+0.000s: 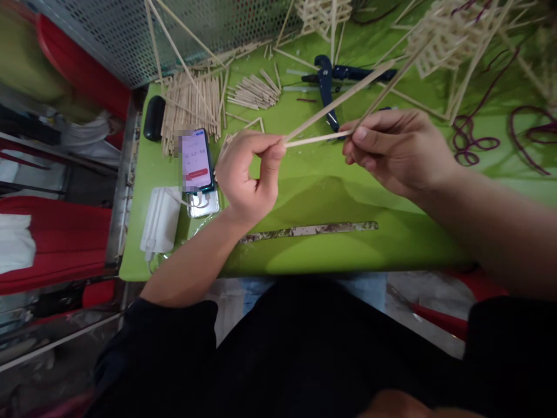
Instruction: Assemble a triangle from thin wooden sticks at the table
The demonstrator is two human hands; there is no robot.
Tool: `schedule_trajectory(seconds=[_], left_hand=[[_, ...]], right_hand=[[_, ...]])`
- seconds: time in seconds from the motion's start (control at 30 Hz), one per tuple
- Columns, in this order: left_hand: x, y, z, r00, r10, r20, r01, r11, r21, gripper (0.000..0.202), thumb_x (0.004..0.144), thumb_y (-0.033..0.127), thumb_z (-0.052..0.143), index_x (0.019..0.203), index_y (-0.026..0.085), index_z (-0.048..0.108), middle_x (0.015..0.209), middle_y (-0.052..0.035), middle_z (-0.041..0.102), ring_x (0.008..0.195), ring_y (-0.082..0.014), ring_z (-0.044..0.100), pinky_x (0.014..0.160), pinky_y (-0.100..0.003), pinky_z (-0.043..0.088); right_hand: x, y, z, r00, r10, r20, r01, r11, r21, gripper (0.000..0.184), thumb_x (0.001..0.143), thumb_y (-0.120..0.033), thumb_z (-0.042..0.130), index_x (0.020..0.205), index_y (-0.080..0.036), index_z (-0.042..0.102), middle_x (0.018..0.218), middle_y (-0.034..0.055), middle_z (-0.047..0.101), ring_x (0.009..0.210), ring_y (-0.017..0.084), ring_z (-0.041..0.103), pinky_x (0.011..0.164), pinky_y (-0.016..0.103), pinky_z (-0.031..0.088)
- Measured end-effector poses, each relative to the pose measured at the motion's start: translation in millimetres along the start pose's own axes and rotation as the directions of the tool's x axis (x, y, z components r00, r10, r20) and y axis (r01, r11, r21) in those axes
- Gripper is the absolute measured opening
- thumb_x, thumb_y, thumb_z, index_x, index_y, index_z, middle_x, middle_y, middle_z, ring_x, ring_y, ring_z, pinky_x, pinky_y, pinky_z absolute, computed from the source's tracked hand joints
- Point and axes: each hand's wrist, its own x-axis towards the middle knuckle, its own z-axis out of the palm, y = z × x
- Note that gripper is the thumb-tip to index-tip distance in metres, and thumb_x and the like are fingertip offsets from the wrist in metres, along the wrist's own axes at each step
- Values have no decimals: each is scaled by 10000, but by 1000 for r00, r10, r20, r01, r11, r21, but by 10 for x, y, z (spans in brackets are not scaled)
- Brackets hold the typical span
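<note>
A narrow triangle of thin wooden sticks is stretched between my two hands. Its short wooden stick (317, 139) spans from one hand to the other. From that end a long wooden stick (335, 105) runs up to the right, and a second long one leaves my right fingers. My left hand (248, 171) is closed, with thumb and forefinger pinching the left corner. The fingers of my right hand (395, 145) are closed on the right corner. Both hands are above the green table (322, 203). Just behind my right fingertips lies a dark blue tool (325, 87).
Bundled sticks (191, 107) and shorter sticks (255, 92) lie at the back left. Nearby are a phone (195, 159), a white power bank (161, 220) and a black case (154, 118). Lattice stick structures (448, 38) and purple cord (467, 139) occupy the right. A patterned strip (311, 230) lies in front.
</note>
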Motion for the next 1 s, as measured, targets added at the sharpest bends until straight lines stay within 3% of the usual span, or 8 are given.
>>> schedule_trajectory(seconds=[0.1,0.3,0.47,0.57,0.67,0.73,0.83,1.0], left_hand=[[29,87,4,995,-94,-28,94,995,-20,163,1241,372,765,1116,280,812,731,54,703,513,-86,609,439,-262,416],[-15,250,-55,945,-327,34,328,944,-35,230,1273,499,708,1167,323,810,793,59,748,502,-61,592,447,-246,415],[-60,200,-82,918,-393,50,395,917,-50,273,1267,550,702,1169,323,818,783,59,755,508,-60,611,453,-230,435],[-77,132,-108,910,-405,88,412,908,-76,279,1256,567,715,1177,325,831,790,57,763,529,-57,636,480,-216,467],[-97,92,-119,909,-395,132,408,909,-90,250,1261,528,718,1181,329,847,779,57,765,530,-55,642,471,-204,448],[-119,92,-112,902,-393,179,414,905,-100,242,1260,509,725,1162,327,849,762,58,758,533,-56,649,462,-195,434],[-156,116,-100,885,-408,225,438,893,-101,245,1241,512,757,1122,318,847,761,50,763,555,-65,670,467,-191,446],[-161,159,-116,864,-422,275,464,879,-110,277,1217,537,791,1092,300,865,775,24,789,589,-94,705,477,-213,494]], right_hand=[[11,-19,-2,1000,16,22,-17,999,52,473,616,-452,1280,826,-240,913,841,60,883,592,118,642,474,258,405],[-19,-24,39,995,0,97,-5,999,50,426,699,-435,1253,859,-236,913,807,30,862,551,84,617,452,229,390],[-9,-87,34,992,-82,99,86,996,-37,457,692,-475,1251,896,-209,940,749,58,836,548,107,641,433,238,398],[7,-174,-50,977,-187,104,202,968,-152,442,779,-503,1208,996,-197,975,752,75,824,549,110,607,456,271,408],[3,-239,-130,926,-373,55,372,880,-296,409,921,-604,1105,1092,-247,1003,824,88,847,589,122,616,489,307,409],[-35,-270,-134,859,-511,30,479,783,-397,431,959,-673,1056,1145,-287,1014,893,82,872,615,129,637,516,328,424],[-156,-328,-57,783,-622,-2,537,678,-502,447,1009,-724,990,1213,-327,1015,965,82,883,674,167,689,582,382,484],[-339,-444,100,843,-537,-22,436,707,-557,224,1098,-586,949,1207,-401,1011,999,63,884,739,210,690,666,443,482]])
